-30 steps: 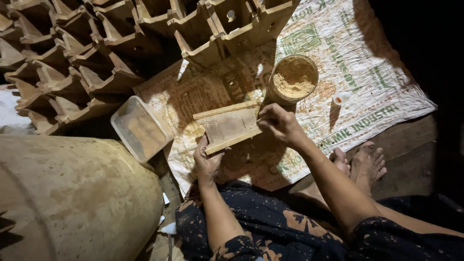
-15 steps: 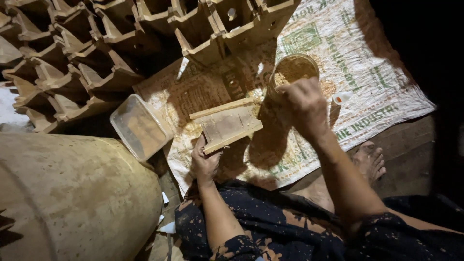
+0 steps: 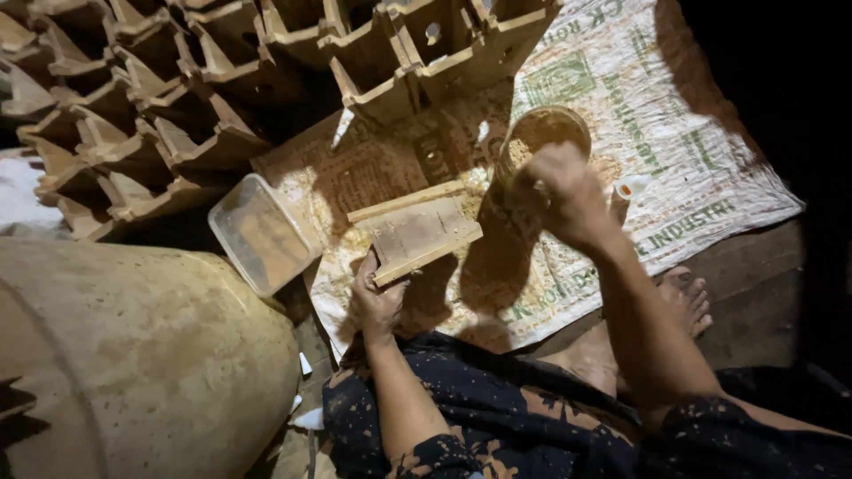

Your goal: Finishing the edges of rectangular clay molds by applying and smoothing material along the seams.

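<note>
1. Since the earlier frames your right hand (image 3: 561,193) has lifted off the wooden mould (image 3: 417,232) and swung over to the round bowl (image 3: 541,133), where it now hovers loosely curled just above the rim; you cannot tell whether it pinches anything.
2. Your left hand (image 3: 374,300) has stayed put, clamped on the near corner of the wooden mould and propping it at a tilt.
3. Taking the wooden mould as the landmark: it lies on the printed sack (image 3: 639,151) spread over the floor, just in front of your lap.
4. Right of the mould and a little beyond it stands the round bowl, filled with a pale tan powder or sand.
5. Left of the mould, just beside it, sits a clear plastic tub (image 3: 262,232), rectangular, with a thin brownish smear inside and little else visible.
6. Beyond the mould, rows of open clay boxes (image 3: 222,98) are stacked, hollow sides showing.
7. Left and nearer than the mould bulks a large rounded clay vessel (image 3: 133,364).
8. Right of the mould, past your forearm, your bare foot (image 3: 685,297) rests at the sack's edge.
</note>
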